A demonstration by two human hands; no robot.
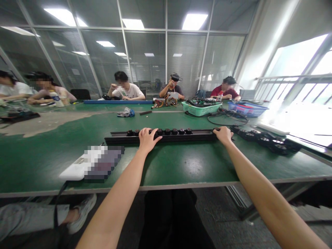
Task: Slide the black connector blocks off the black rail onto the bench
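A long black metal rail (160, 139) lies across the green table in front of me, with several small round black parts (171, 131) standing in a row along its top. My left hand (149, 140) rests over the rail's near edge, its fingers on or just beside one of those parts. My right hand (223, 135) grips the rail's right end. To the right of that hand lies a cluster of round black parts with cables (261, 140), close to but apart from my fingers.
A white device (75, 168), partly blurred out, lies left of my left forearm. Black cables (228, 117) trail behind the rail. Green (201, 109) and blue (247, 109) baskets hold wires and parts. Several co-workers sit along the far side. The table's front edge runs beneath my forearms.
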